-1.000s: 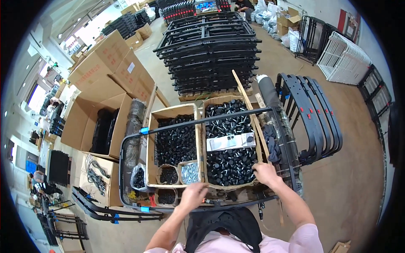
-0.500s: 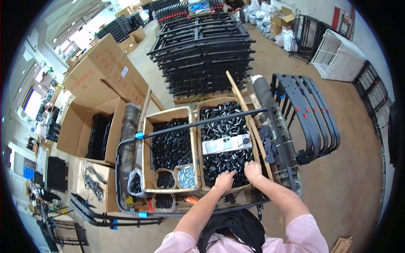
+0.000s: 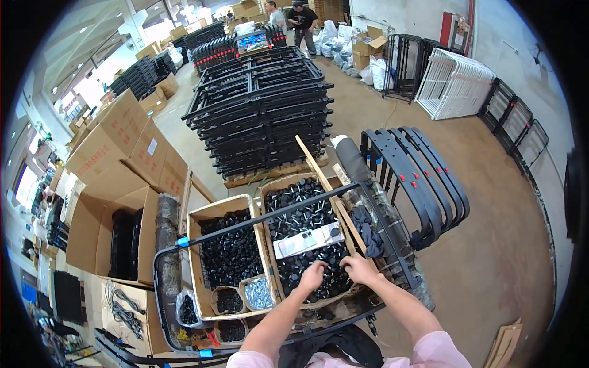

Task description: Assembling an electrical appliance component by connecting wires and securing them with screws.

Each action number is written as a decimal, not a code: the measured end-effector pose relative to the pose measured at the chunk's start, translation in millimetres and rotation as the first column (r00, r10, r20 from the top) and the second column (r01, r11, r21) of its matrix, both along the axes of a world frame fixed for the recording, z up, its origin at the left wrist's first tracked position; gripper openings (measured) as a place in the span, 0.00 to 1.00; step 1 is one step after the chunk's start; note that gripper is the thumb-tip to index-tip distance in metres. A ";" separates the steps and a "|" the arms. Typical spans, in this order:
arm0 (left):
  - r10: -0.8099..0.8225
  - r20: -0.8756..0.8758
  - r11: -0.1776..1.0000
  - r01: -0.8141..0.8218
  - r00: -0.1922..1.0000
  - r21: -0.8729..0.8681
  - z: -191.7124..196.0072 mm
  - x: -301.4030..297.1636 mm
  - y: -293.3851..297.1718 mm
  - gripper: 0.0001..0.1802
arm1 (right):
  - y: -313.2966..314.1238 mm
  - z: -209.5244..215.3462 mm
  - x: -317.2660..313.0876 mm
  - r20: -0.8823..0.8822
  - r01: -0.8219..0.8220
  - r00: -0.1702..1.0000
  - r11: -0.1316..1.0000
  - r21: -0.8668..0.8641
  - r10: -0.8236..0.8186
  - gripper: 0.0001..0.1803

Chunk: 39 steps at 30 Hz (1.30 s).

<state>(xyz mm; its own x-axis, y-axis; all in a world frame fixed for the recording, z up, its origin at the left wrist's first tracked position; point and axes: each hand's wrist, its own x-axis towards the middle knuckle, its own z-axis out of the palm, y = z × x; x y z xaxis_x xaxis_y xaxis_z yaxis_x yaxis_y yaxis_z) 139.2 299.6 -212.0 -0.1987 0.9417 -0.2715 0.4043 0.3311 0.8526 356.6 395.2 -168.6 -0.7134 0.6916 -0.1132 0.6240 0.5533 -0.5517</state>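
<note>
My left hand (image 3: 313, 277) and my right hand (image 3: 359, 268) are over the near end of a cardboard box (image 3: 288, 180). Loose black round-headed knobs (image 3: 302, 219), many with silver bolt shanks, fill it. Both hands have their fingers bent and tips drawn together, a short gap apart. Whatever is between the fingertips is too small to make out. Just beyond them, a white and grey flat strip (image 3: 308, 241) lies across the knobs, with a few black pieces on its right end. A black metal tube frame (image 3: 279, 212) passes over the box.
Left of it stands another box (image 3: 195, 270) of black parts, with small boxes of silver hardware (image 3: 259, 293) and black pieces (image 3: 229, 300). A wooden stick (image 3: 319, 168) leans along the right side. Stacked black frames (image 3: 264, 116) stand beyond; curved black frames (image 3: 423, 184) are right. Two people are far off.
The view has tilted up and shifted, so the boxes appear lower and further left. My hands have stayed over the knobs, fingertips drawn in toward each other. Two distant people show more fully.
</note>
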 end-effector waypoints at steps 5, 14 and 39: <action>0.015 0.001 0.994 -0.015 1.000 0.105 23.8 -33.8 50.0 0.20 | -30.3 51.4 30.3 -0.265 0.186 0.806 0.651 -0.736 -0.530 0.15; 0.046 -0.194 0.898 0.045 0.980 0.439 130.1 -27.4 248.8 0.17 | -95.6 107.0 96.3 -0.268 0.417 0.720 0.709 -0.569 -0.640 0.17; -0.263 -0.316 0.760 0.398 0.911 0.514 97.5 -3.9 316.7 0.19 | -109.6 143.9 147.2 -0.345 0.590 0.614 0.703 -0.397 -0.710 0.14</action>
<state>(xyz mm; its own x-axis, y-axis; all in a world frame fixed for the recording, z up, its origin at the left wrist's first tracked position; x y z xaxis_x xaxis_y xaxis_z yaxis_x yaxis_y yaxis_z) 135.3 616.3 -114.5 0.1651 0.9294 0.3300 0.5900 -0.3612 0.7221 503.8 285.6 -24.7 -0.0889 0.9882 -0.1249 0.4202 -0.0765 -0.9042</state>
